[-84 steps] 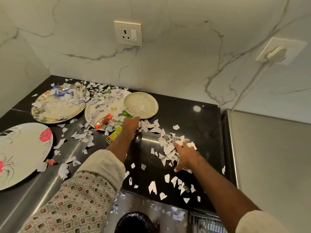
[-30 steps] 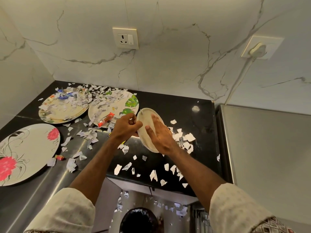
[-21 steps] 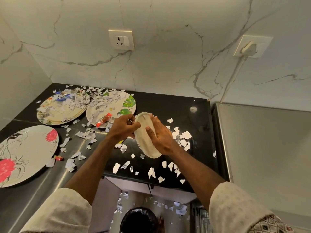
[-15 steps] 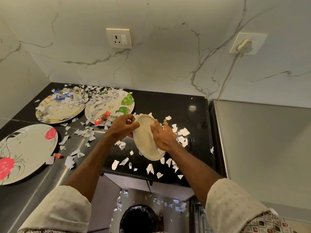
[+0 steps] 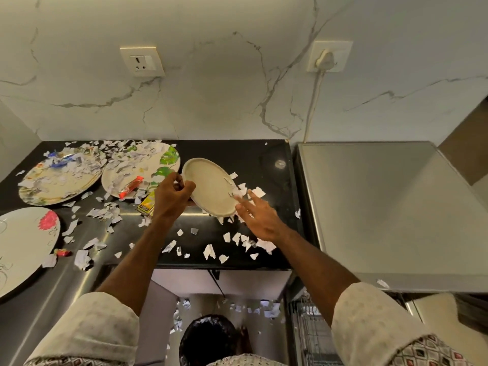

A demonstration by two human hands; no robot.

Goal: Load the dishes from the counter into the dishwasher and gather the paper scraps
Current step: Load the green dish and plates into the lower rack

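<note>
Early. Left hand (image 5: 173, 198) pinches small plate (image 5: 211, 188) at rim, right hand (image 5: 260, 219) spread beside it; 10 o'clock plates (image 5: 171, 159), scraps (image 5: 208, 252) not yet cleared.

The left edge is cutting off the rose plate (image 5: 26, 241). The left hand (image 5: 171, 196) is hiding some rim of the beige plate (image 5: 211, 188) and part of the yellow packet (image 5: 146, 206) (print too small to read).

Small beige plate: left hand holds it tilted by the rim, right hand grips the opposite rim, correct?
No. The head view shows the left hand holding the small beige plate tilted by its rim, but the right hand grips nothing: its fingers are straight by the plate's lower edge.
</note>
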